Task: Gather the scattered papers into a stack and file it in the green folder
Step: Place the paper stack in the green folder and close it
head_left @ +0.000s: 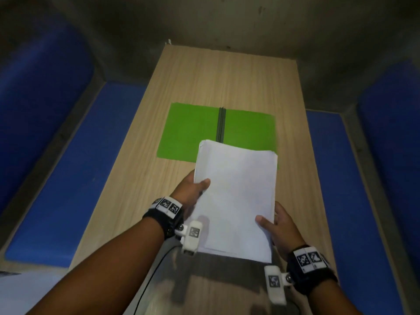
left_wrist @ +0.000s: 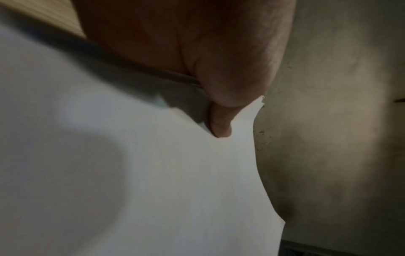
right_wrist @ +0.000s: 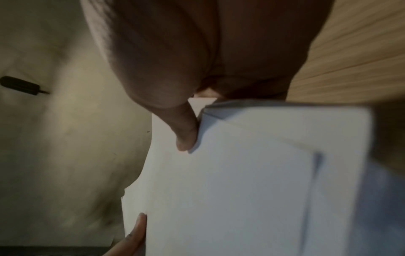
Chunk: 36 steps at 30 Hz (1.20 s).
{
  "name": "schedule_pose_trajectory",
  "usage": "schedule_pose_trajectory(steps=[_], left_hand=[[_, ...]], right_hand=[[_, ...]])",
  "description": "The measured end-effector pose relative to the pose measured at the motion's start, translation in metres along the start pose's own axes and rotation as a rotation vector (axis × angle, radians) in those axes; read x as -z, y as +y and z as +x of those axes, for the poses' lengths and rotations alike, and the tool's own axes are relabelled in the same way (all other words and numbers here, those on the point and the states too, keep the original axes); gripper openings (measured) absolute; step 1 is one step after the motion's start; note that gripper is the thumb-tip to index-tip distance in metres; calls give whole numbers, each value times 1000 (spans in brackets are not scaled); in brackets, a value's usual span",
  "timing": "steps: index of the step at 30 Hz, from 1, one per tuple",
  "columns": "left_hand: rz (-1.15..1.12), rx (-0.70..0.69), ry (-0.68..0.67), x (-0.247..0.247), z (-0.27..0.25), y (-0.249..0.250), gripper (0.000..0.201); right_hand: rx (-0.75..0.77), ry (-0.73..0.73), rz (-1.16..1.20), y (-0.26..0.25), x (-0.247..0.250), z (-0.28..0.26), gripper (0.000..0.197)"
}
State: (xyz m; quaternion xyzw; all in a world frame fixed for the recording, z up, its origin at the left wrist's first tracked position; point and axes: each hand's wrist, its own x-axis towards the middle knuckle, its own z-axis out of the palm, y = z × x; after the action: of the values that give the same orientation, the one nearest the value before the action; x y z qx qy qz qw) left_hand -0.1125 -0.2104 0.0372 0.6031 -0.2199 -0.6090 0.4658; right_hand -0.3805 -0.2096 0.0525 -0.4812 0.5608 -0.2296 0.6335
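Note:
A white stack of papers (head_left: 236, 196) is held above the wooden table (head_left: 141, 178), its far edge over the near right part of the open green folder (head_left: 188, 130). My left hand (head_left: 193, 189) grips the stack's left edge, thumb on top. My right hand (head_left: 277, 226) grips the near right edge, thumb on top. The left wrist view shows the left thumb (left_wrist: 221, 124) pressing the paper (left_wrist: 175, 181). The right wrist view shows the right thumb (right_wrist: 184, 135) on the sheets (right_wrist: 252, 181), whose edges are slightly uneven. The folder lies flat with a dark spine clip (head_left: 221, 125) at its middle.
Blue cushioned benches (head_left: 68, 169) (head_left: 354, 178) run along both sides of the table. A grey wall (head_left: 227, 26) stands behind the table's far end. A dark cable (head_left: 147, 285) hangs near my left forearm.

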Motion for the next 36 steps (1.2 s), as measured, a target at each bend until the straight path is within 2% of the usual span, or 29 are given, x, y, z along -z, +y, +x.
schedule_pose_trajectory(steps=[4, 6, 8, 9, 10, 13, 15, 17, 19, 22, 25, 28, 31, 36], left_hand=[[2, -4, 12, -17, 64, 21, 30], [-10, 15, -24, -24, 91, 26, 37], [119, 25, -36, -25, 115, 32, 62], [232, -1, 7, -23, 126, 36, 76], [358, -34, 75, -19, 138, 39, 79], [800, -162, 237, 7, 172, 38, 50], [1228, -118, 150, 27, 182, 28, 57], [1498, -19, 25, 43, 181, 12, 68], [1604, -36, 2, 52, 170, -2, 70], [1634, -137, 59, 57, 134, -13, 68], [1633, -171, 75, 66, 83, -31, 64], [1676, -180, 25, 78, 26, -61, 62], [1721, -133, -68, 91, -32, -94, 64], [1722, 10, -188, 104, -116, -146, 76]], right_hand=[[0, 79, -55, -12, 12, 48, 67], [18, 108, -68, -18, 21, 71, 66], [34, 157, -71, -23, 30, 90, 58], [31, 184, -75, -23, 36, 99, 58], [24, 207, -87, -24, 40, 105, 59], [21, 247, -152, -19, 52, 118, 59], [10, 261, -149, -15, 58, 123, 59], [6, 252, -155, -11, 62, 124, 58], [0, 245, -173, -6, 67, 123, 57], [-31, 244, -169, 5, 72, 116, 58], [-70, 226, -149, 17, 72, 99, 63], [-78, 200, -193, 26, 65, 75, 62], [-116, 165, -239, 36, 51, 46, 68], [-206, 98, -269, 85, 25, 4, 70]])
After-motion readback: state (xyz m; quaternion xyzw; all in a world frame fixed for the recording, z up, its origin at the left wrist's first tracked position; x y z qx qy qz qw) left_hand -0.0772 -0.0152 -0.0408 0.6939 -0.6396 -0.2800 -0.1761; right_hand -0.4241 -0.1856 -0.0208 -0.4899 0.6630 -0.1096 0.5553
